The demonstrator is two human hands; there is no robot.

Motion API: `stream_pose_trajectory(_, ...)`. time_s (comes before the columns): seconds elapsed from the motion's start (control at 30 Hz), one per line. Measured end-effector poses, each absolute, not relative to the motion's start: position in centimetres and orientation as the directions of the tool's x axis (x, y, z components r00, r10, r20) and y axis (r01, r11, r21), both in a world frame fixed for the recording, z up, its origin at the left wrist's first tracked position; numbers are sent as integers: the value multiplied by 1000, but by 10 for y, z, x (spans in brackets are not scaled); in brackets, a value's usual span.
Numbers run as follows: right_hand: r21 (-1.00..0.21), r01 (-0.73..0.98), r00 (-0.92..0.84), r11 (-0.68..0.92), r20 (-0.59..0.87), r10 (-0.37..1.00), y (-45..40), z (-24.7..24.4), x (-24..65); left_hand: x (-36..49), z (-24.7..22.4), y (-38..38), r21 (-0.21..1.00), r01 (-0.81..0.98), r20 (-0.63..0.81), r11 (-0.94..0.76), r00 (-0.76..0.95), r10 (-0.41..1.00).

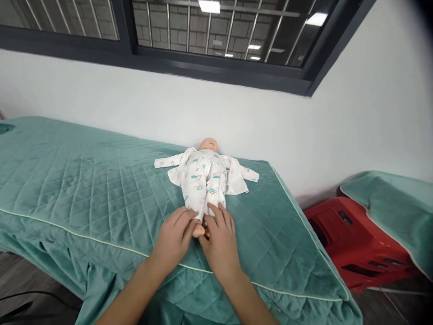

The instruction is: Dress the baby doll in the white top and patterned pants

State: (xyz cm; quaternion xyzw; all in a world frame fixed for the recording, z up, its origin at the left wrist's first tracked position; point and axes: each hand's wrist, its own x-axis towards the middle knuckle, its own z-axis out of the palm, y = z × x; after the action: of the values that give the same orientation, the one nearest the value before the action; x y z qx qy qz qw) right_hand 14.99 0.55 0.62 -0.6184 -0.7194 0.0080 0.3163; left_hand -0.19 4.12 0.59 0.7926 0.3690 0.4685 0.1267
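Note:
A baby doll [209, 144] lies on its back on the green quilted bed, its head toward the wall. White printed trousers [194, 180] cover its legs, and a white printed shirt [237, 178] lies spread open beneath it, sleeves out to both sides. My left hand [174, 234] is closed on the trouser cuff at one ankle, next to a bare doll foot [198, 230]. At the other cuff my right hand [219, 239] has its fingers curled over the fabric. The second foot is mostly hidden behind my right hand.
The quilted bed [101, 194] stands against a white wall [135, 108] under a dark-framed window [216, 67]. To the right is a red plastic stool [365, 243] partly covered by green cloth [395, 207]. A black cable [37, 292] runs along the floor at lower left.

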Motion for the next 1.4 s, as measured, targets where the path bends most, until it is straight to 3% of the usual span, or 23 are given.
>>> stream_pose_trajectory(0.27,-596,754,40,278,463,885,2,10,134,-11,4,10,885,291,370,-363,31,928)
stream_pose_trajectory(0.4,-670,693,91,266,447,890,0,5,134,-10,-14,1,947,214,251,-239,-32,967)
stream_pose_trajectory(0.57,-752,598,138,276,436,889,-5,12,142,-19,-17,2,954,232,217,-191,-90,972)
stream_pose_trajectory(0.67,-738,602,126,306,466,876,-9,19,143,-24,-13,2,936,275,256,-222,-92,962)
stream_pose_trajectory(0.87,-567,750,13,340,527,850,-18,7,139,-23,-28,-3,876,420,275,-235,-36,961)
stream_pose_trajectory(0.97,-658,692,70,297,471,879,-25,-7,144,-22,-35,-4,808,501,343,-311,30,939)
stream_pose_trajectory(1.1,-860,476,284,186,350,893,-29,-22,160,-18,-25,-8,712,583,468,-392,22,883)
stream_pose_trajectory(1.2,-915,371,331,158,290,898,-24,-25,172,-9,-9,-7,597,615,567,-516,131,813)
stream_pose_trajectory(1.3,-854,497,282,153,326,902,-17,-22,180,6,4,0,485,614,587,-623,300,752)
stream_pose_trajectory(1.4,-740,658,202,140,353,914,-10,-19,186,22,16,9,447,634,531,-631,380,758)
